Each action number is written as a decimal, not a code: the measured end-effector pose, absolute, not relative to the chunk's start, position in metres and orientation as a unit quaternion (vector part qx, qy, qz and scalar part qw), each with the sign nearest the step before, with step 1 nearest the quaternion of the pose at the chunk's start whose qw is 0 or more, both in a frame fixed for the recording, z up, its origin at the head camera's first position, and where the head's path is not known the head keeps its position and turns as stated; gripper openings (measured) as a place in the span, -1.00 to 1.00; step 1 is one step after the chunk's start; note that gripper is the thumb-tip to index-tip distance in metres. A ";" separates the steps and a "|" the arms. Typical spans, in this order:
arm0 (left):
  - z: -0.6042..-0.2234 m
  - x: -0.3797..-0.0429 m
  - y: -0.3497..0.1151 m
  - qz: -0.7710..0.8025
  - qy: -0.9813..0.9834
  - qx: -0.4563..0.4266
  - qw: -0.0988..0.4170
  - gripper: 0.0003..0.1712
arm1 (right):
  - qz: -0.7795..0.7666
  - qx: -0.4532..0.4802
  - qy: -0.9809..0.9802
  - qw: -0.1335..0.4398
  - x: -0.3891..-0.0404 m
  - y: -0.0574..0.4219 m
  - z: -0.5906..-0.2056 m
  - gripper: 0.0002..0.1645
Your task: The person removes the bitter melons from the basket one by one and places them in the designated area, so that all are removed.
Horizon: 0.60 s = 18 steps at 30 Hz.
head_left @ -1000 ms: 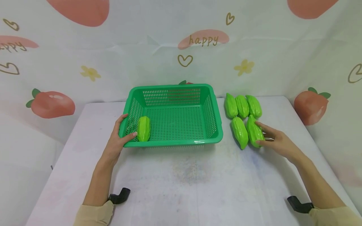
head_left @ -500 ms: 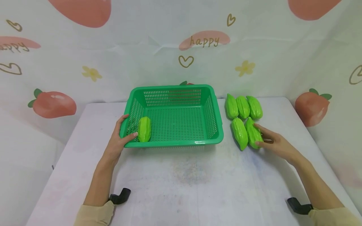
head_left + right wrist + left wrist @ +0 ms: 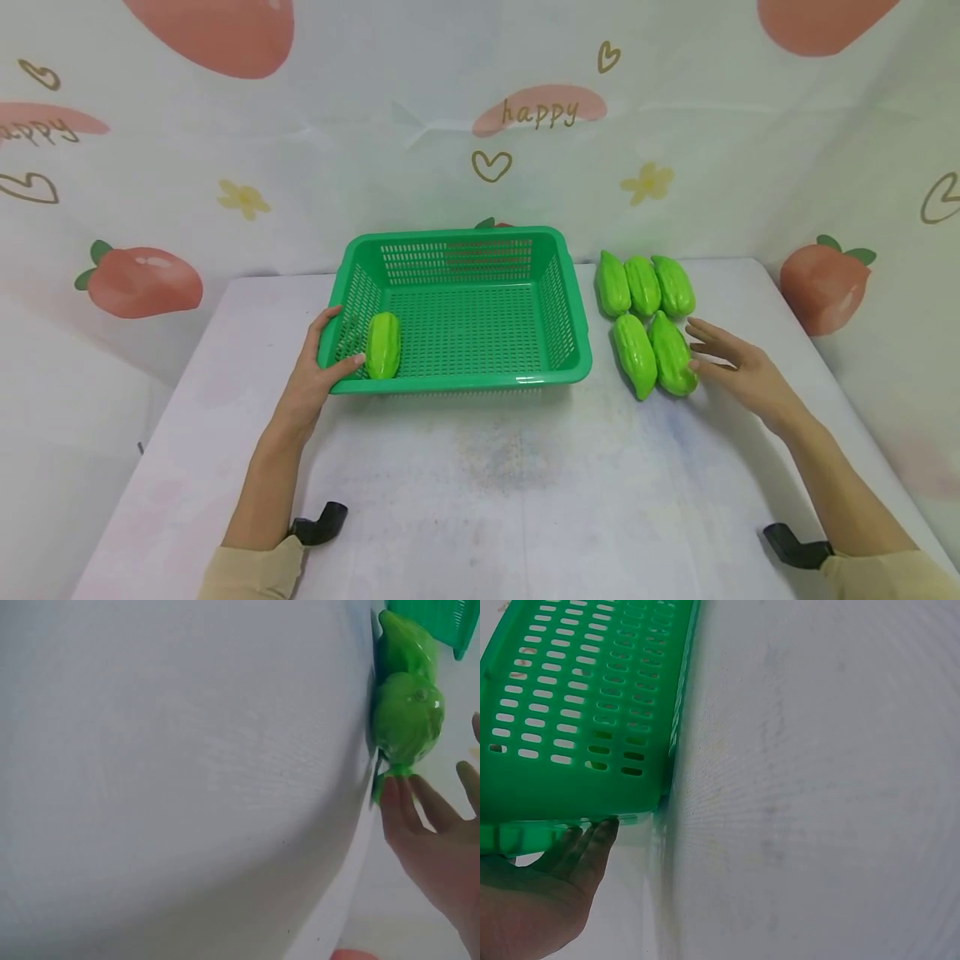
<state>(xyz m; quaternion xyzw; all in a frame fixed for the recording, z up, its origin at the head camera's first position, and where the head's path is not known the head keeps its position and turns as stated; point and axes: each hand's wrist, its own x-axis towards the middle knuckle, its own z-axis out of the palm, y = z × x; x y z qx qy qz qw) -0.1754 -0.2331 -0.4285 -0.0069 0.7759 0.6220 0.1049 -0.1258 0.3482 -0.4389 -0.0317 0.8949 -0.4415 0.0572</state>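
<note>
My left hand (image 3: 313, 367) grips the left end of a green plastic basket (image 3: 450, 383), thumb over the rim and fingers along the outside. In the left wrist view, fingers (image 3: 594, 851) lie under the rim. Inside the basket, at its left end, lies one glossy, light-green ridged fruit (image 3: 383, 346). Right of the basket several matching fruits sit in two rows. My right hand (image 3: 738, 367), fingers spread and holding nothing, is beside the front-row right fruit (image 3: 672, 354), fingertips close to its right side. The right wrist view shows this fruit (image 3: 409, 716) just beyond the fingers.
The back row has three fruits (image 3: 643, 285) side by side; another fruit (image 3: 634, 356) lies in front, touching or close to its neighbour. A pale cloth covers the table (image 3: 480, 500). A printed curtain (image 3: 420, 167) hangs right behind the basket.
My right hand first holds the front-row right fruit and shifts it slightly left against its neighbour, then lets go and draws back to the right. My left hand stays on the basket.
</note>
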 end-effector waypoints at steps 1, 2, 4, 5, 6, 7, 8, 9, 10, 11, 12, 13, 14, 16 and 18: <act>-0.429 -0.176 -0.233 0.623 0.775 -0.007 0.105 -0.03 | -0.454 -0.031 0.890 0.043 -0.126 0.348 -0.439 -0.23; -0.429 -0.175 -0.233 0.623 0.775 -0.006 0.105 -0.03 | -0.466 -0.034 0.884 0.028 -0.126 0.347 -0.438 -0.25; -0.429 -0.176 -0.233 0.623 0.775 -0.005 0.104 -0.03 | -0.493 -0.045 0.869 -0.003 -0.126 0.344 -0.437 -0.27; -0.429 -0.176 -0.233 0.623 0.775 -0.005 0.103 -0.03 | -0.507 -0.051 0.860 -0.015 -0.127 0.343 -0.436 -0.28; -0.429 -0.176 -0.234 0.623 0.775 -0.004 0.102 -0.03 | -0.522 -0.056 0.851 -0.026 -0.128 0.341 -0.434 -0.29; -0.429 -0.175 -0.234 0.623 0.775 -0.003 0.102 -0.03 | -0.535 -0.060 0.842 -0.034 -0.128 0.339 -0.433 -0.30; -0.429 -0.175 -0.234 0.623 0.776 -0.003 0.102 -0.03 | -0.546 -0.067 0.834 -0.041 -0.129 0.337 -0.432 -0.30; -0.429 -0.175 -0.234 0.623 0.776 -0.002 0.102 -0.03 | -0.555 -0.073 0.827 -0.046 -0.129 0.336 -0.430 -0.29; -0.429 -0.175 -0.234 0.623 0.776 -0.001 0.103 -0.03 | -0.564 -0.077 0.821 -0.050 -0.130 0.334 -0.429 -0.29; -0.430 -0.175 -0.233 0.623 0.776 0.000 0.103 -0.03 | -0.571 -0.079 0.816 -0.053 -0.130 0.331 -0.427 -0.29; -0.430 -0.175 -0.233 0.623 0.776 0.000 0.103 -0.03 | -0.579 -0.083 0.809 -0.055 -0.131 0.329 -0.426 -0.30; -0.430 -0.174 -0.233 0.623 0.775 0.000 0.103 -0.03 | -0.588 -0.087 0.802 -0.057 -0.132 0.327 -0.424 -0.30; -0.430 -0.174 -0.233 0.624 0.775 0.000 0.103 -0.03 | -0.596 -0.092 0.796 -0.057 -0.133 0.325 -0.423 -0.29; -0.429 -0.174 -0.233 0.623 0.776 -0.001 0.101 -0.04 | -0.614 -0.104 0.780 -0.056 -0.136 0.321 -0.421 -0.29; -0.429 -0.174 -0.233 0.622 0.776 -0.002 0.101 -0.04 | -0.631 -0.115 0.765 -0.053 -0.137 0.318 -0.420 -0.28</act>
